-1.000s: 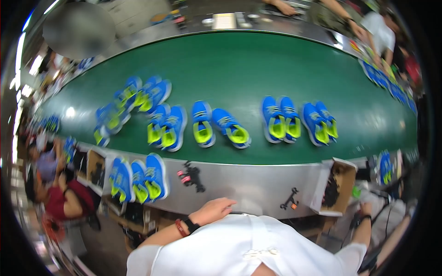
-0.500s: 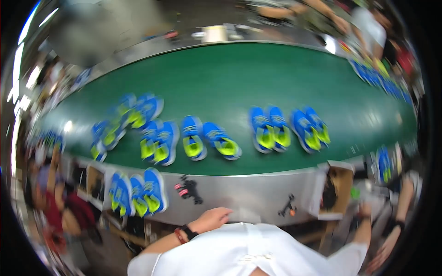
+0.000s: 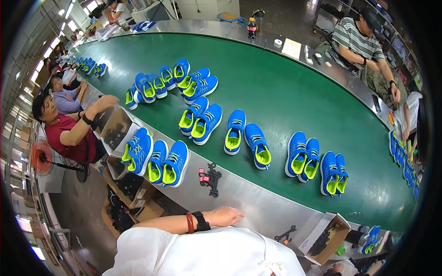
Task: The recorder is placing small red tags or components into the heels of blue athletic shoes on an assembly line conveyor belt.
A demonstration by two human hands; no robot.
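My left hand (image 3: 225, 216) lies by the near edge of the metal ledge (image 3: 248, 207), fingers stretched to the right and holding nothing. A red bangle and a black band circle its wrist. Just beyond it sits a cluster of black plastic hooks with red tags (image 3: 210, 179). Another black hook with an orange tag (image 3: 286, 234) lies to its right. On the ledge at left stand blue-and-lime sneakers (image 3: 175, 163). Below the open carton (image 3: 338, 241), a cut-off hand (image 3: 340, 267) at the lower edge appears to be my right one; its fingers cannot be made out.
Pairs of blue sneakers (image 3: 301, 156) stand along the green belt (image 3: 276, 83). Co-workers sit at left, one in a red top (image 3: 69, 133); another in a striped shirt (image 3: 354, 43) is across the belt. A bottle (image 3: 251, 28) stands on the far ledge.
My view has swung left, so the belt runs diagonally and more of the left side shows. The sharp blur has gone. My left hand stays by the ledge; my right arm has mostly left view.
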